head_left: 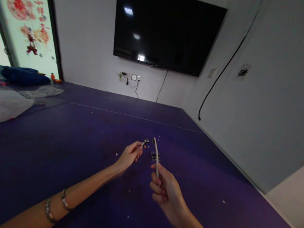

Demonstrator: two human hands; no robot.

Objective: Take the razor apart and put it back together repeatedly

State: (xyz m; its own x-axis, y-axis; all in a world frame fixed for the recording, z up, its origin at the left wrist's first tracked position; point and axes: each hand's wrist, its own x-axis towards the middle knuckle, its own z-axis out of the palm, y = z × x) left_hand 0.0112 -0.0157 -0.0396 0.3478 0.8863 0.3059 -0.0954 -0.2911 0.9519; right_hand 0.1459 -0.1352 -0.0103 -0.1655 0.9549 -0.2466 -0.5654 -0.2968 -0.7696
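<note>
My right hand (163, 186) is closed round the handle of a pale toothbrush (157, 156), held upright with its dark-bristled head at the top. My left hand (131, 154) pinches a small, slim piece with a light body and a dark, shiny end (145, 142); its exact kind is too small to tell. The two held things are close together but apart. Just behind the toothbrush, a small dark, board-like piece with light marks (153, 155) lies on the purple surface (88, 180). Two bracelets (48, 208) circle my left forearm.
Small white scraps (223, 202) are scattered over the purple surface. Clear plastic sheeting (3, 106) and dark blue cloth (24, 76) lie at the left. A black cable (226, 66) hangs along the right wall, and a television (166, 29) is mounted ahead above sockets (133, 77).
</note>
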